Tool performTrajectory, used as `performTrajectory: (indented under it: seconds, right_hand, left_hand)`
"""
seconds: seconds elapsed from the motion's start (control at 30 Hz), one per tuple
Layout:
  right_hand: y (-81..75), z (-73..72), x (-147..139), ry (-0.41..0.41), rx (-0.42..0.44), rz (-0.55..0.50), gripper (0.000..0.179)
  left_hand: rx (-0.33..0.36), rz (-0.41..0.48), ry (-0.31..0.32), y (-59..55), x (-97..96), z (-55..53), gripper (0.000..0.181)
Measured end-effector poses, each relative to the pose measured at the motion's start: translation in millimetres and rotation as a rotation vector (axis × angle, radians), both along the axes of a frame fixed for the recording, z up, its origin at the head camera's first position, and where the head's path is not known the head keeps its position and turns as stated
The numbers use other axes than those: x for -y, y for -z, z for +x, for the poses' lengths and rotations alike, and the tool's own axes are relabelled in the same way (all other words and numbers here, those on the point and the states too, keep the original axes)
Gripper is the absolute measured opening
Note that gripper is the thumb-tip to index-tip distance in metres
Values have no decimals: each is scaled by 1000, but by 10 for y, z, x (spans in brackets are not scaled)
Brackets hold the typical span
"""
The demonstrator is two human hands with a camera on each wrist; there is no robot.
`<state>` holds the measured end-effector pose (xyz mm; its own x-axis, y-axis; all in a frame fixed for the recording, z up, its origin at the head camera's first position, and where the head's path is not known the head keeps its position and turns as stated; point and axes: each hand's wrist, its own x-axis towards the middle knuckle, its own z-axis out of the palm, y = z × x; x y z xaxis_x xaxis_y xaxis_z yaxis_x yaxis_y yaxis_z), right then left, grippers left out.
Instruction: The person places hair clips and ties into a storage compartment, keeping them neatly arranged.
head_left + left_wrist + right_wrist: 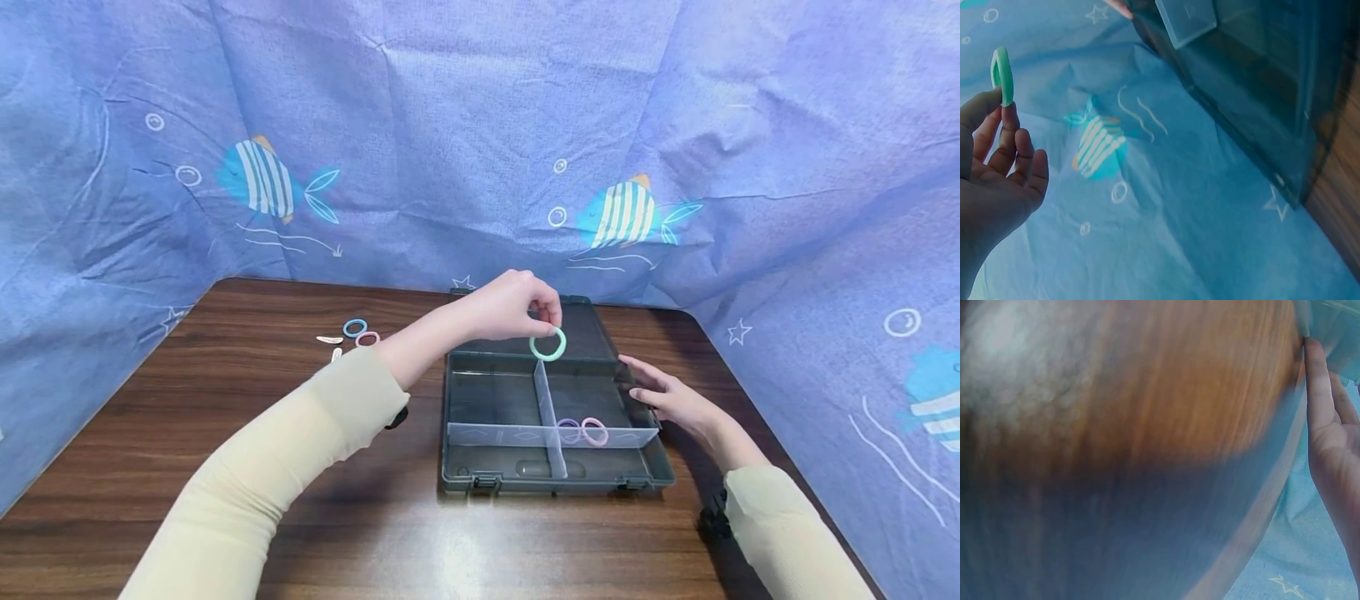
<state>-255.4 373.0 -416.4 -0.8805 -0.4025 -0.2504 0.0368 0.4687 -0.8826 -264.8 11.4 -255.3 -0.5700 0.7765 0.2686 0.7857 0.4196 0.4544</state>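
My left hand [517, 307] pinches a mint-green hair tie [548, 344] between thumb and fingertips, with the ring hanging over the back of an open dark, see-through storage box [495, 392]. In the left wrist view the same green hair tie [1004, 76] stands up from the fingertips. Clear dividers [546, 400] cross inside the box and split it into compartments. A purple hair tie [569, 431] and a pink hair tie [595, 432] lie in the right part, by the crosswise divider. At the box's right side, my right hand [678, 404] rests its extended fingers against the edge.
On the left of the wooden table [187, 433] lie a blue hair tie [355, 327], another pink hair tie [367, 339] and pale hair clips [329, 340], partly behind the left forearm. The box lid [585, 329] is folded back toward the blue fish-print cloth [465, 167].
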Motion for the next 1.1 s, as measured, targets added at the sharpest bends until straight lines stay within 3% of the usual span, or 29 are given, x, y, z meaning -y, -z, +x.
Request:
performTrajectory:
  seconds: [0.4,0.63,0.83,1.1]
  right_hand:
    - [1,-20,18,6,36,-70,64]
    - [-7,-9,3,3,23,-50,64]
    - [0,-21,-20,2,13,-45,67]
    - [-5,-13,-42,-5,8,-47,68]
  left_hand:
    - [54,-19,63,220,-515,5,5]
    - [67,-28,95,383,-793,-18,4]
    - [64,-52,82,550,-1021,-32,5]
    - [122,-53,79,833,-1223,-78,3]
